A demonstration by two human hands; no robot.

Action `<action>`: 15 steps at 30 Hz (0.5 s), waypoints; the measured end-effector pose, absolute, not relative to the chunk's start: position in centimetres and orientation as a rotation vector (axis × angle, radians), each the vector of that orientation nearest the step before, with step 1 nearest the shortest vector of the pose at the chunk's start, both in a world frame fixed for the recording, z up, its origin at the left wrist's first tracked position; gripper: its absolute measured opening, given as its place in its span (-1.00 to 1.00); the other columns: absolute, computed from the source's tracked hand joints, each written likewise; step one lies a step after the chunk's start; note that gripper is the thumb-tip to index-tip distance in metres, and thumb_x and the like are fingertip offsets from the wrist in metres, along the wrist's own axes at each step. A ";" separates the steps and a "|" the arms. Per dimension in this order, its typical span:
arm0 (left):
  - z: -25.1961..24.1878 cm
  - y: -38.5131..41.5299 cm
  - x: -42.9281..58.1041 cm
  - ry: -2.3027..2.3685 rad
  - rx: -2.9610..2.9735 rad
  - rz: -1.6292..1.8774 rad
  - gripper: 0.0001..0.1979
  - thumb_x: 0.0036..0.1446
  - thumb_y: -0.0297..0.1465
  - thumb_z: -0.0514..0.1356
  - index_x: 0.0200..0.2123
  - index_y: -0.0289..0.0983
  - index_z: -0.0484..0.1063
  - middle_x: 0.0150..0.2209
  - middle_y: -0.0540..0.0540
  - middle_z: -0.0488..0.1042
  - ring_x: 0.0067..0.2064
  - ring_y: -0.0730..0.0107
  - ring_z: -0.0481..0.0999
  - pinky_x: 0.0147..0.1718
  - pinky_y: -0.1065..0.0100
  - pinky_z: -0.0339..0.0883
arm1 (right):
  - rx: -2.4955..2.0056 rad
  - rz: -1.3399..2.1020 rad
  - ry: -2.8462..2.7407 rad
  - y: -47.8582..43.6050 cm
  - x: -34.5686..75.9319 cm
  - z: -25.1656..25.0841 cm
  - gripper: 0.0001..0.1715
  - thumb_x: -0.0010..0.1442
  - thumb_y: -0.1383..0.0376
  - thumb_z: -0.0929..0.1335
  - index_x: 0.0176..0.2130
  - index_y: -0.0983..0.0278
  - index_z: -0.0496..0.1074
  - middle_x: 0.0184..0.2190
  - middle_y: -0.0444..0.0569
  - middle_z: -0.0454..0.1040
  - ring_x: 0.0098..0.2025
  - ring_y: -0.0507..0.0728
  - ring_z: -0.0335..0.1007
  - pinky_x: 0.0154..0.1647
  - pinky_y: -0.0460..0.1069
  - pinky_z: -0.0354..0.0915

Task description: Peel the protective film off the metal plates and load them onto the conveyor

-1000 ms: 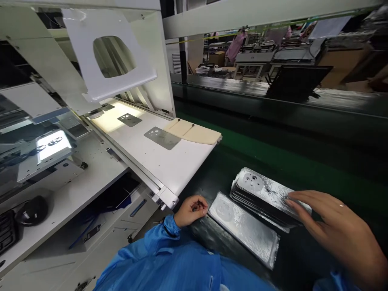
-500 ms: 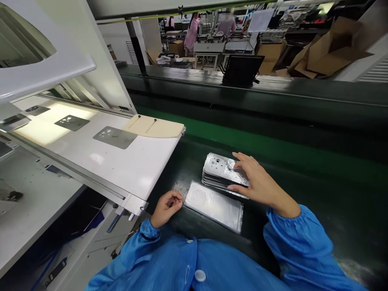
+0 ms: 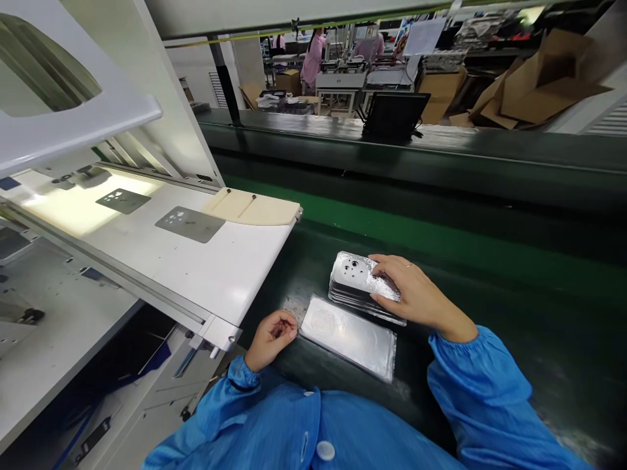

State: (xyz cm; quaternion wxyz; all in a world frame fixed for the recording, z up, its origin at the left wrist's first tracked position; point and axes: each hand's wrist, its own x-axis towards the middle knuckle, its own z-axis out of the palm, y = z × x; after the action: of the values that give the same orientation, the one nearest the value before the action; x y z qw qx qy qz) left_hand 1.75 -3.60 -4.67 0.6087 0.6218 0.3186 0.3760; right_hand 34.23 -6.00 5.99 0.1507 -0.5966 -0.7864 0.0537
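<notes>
Head view: here's the stack of panels (image 3: 350, 277), slanting far-left to near-right, the right hand (image 3: 416, 292) nearest, spread across its right end. The left hand (image 3: 270, 337) curls left of the stack, grip unclear; the silver packet (image 3: 347, 337) lies along the stack's near side.

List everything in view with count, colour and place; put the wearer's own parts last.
Stack of plates: one, silver-topped, right of centre
Wrapped block: one, silver, beside the stack, nearer the body
Holed plates: two clearly seen, grey, on the belt
Belt: one, white, left
Guide board: one, cream, belt's far edge
Machine: one, white, upper left
Bench: one, dark green, beneath stack and block
Monitor: one, black, far side
Cardboard boxes: several, brown, background
Co-workers: at least two, pink clothing, background
Sleeves: two, blue, below
Left hand: one, bare, by the block
Right hand: one, bare, over the stack
</notes>
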 end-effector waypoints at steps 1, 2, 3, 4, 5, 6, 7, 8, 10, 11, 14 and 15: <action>-4.6 -3.6 1.8 0.741 1.436 0.867 -0.77 0.07 -0.25 0.25 -0.34 -0.31 0.39 -0.40 -0.04 0.37 -0.41 0.50 0.31 -0.42 0.44 0.18 | -1.711 0.134 -2.266 -6.0 34.2 6.0 -0.67 0.16 0.11 0.30 -0.12 0.21 0.28 0.17 0.12 0.27 0.18 0.33 0.18 0.02 0.25 0.25; -4.6 -3.6 1.8 0.746 1.437 0.864 -0.76 0.06 -0.24 0.26 -0.35 -0.31 0.39 -0.40 -0.04 0.38 -0.41 0.50 0.31 -0.42 0.44 0.18 | -1.706 0.101 -2.274 -6.1 34.2 6.0 -0.63 0.16 0.09 0.30 -0.09 0.22 0.29 0.18 0.13 0.26 0.19 0.33 0.17 0.07 0.27 0.22; -4.6 -3.6 1.8 0.753 1.438 0.862 -0.75 0.06 -0.23 0.26 -0.35 -0.31 0.39 -0.41 -0.04 0.38 -0.41 0.50 0.31 -0.42 0.44 0.18 | -1.702 0.053 -2.282 -6.3 34.2 6.1 -0.58 0.16 0.06 0.30 -0.06 0.22 0.30 0.20 0.13 0.24 0.21 0.34 0.15 0.12 0.31 0.17; -4.5 -3.6 1.8 0.758 1.439 0.860 -0.74 0.06 -0.22 0.26 -0.35 -0.32 0.39 -0.41 -0.04 0.38 -0.41 0.50 0.31 -0.42 0.44 0.18 | -1.697 -0.001 -2.289 -6.5 34.3 6.1 -0.54 0.17 0.03 0.30 -0.02 0.23 0.31 0.22 0.14 0.22 0.22 0.35 0.14 0.16 0.34 0.13; -4.5 -3.6 1.8 0.762 1.440 0.858 -0.74 0.06 -0.22 0.26 -0.35 -0.32 0.39 -0.41 -0.04 0.37 -0.41 0.50 0.31 -0.42 0.43 0.18 | -1.691 -0.056 -2.297 -6.8 34.3 6.2 -0.49 0.17 0.01 0.30 0.01 0.24 0.32 0.23 0.14 0.21 0.23 0.35 0.13 0.18 0.35 0.10; -4.5 -3.6 1.8 0.763 1.440 0.856 -0.74 0.06 -0.22 0.26 -0.35 -0.32 0.39 -0.41 -0.04 0.37 -0.41 0.50 0.31 -0.42 0.43 0.18 | -1.687 -0.109 -2.305 -7.1 34.4 6.2 -0.46 0.17 0.01 0.30 0.05 0.25 0.32 0.23 0.14 0.21 0.22 0.36 0.14 0.18 0.35 0.12; -4.4 -3.6 1.9 0.764 1.439 0.854 -0.74 0.06 -0.22 0.25 -0.35 -0.32 0.39 -0.41 -0.04 0.37 -0.41 0.50 0.31 -0.42 0.43 0.18 | -1.687 -0.156 -2.311 -7.4 34.4 6.2 -0.44 0.18 0.03 0.31 0.07 0.26 0.31 0.22 0.14 0.24 0.22 0.36 0.16 0.16 0.33 0.17; -4.4 -3.6 1.9 0.764 1.440 0.853 -0.74 0.06 -0.22 0.25 -0.35 -0.32 0.39 -0.40 -0.04 0.37 -0.41 0.50 0.31 -0.41 0.43 0.18 | -1.689 -0.197 -2.315 -7.7 34.4 6.1 -0.44 0.18 0.06 0.32 0.10 0.27 0.31 0.20 0.13 0.27 0.20 0.36 0.18 0.12 0.30 0.23; -4.3 -3.6 1.9 0.765 1.440 0.851 -0.73 0.05 -0.21 0.26 -0.36 -0.32 0.39 -0.40 -0.04 0.37 -0.41 0.50 0.31 -0.42 0.43 0.18 | -1.694 -0.276 -2.323 -8.0 34.4 5.9 -0.48 0.20 0.16 0.31 0.10 0.31 0.33 0.12 0.13 0.37 0.16 0.36 0.24 0.05 0.27 0.32; -4.3 -3.6 1.9 0.768 1.440 0.852 -0.72 0.05 -0.20 0.26 -0.36 -0.32 0.39 -0.40 -0.04 0.37 -0.41 0.50 0.30 -0.42 0.43 0.18 | -1.696 -0.312 -2.328 -8.1 34.3 5.7 -0.52 0.21 0.20 0.31 0.09 0.33 0.35 0.08 0.13 0.41 0.14 0.36 0.27 0.03 0.26 0.34; -4.3 -3.6 1.9 0.768 1.435 0.857 -0.70 0.03 -0.18 0.27 -0.37 -0.32 0.38 -0.41 -0.04 0.37 -0.41 0.50 0.30 -0.42 0.43 0.18 | -1.663 -0.383 -2.355 -8.1 34.2 5.1 -0.61 0.21 0.31 0.29 0.01 0.40 0.43 -0.02 0.15 0.49 0.06 0.34 0.37 -0.02 0.22 0.40; -4.3 -3.6 1.9 0.765 1.433 0.860 -0.70 0.03 -0.18 0.27 -0.37 -0.32 0.38 -0.41 -0.04 0.37 -0.41 0.50 0.30 -0.42 0.43 0.17 | -1.644 -0.397 -2.364 -8.1 34.2 5.0 -0.63 0.22 0.32 0.28 -0.01 0.41 0.44 -0.04 0.16 0.50 0.03 0.32 0.39 -0.04 0.20 0.41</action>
State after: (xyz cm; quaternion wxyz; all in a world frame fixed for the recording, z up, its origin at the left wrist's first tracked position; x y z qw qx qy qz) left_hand 1.92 -3.55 -4.28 0.6067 0.6198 0.3307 0.3721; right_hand 34.21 -8.05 4.98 0.1172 -0.5616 -0.8078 -0.1356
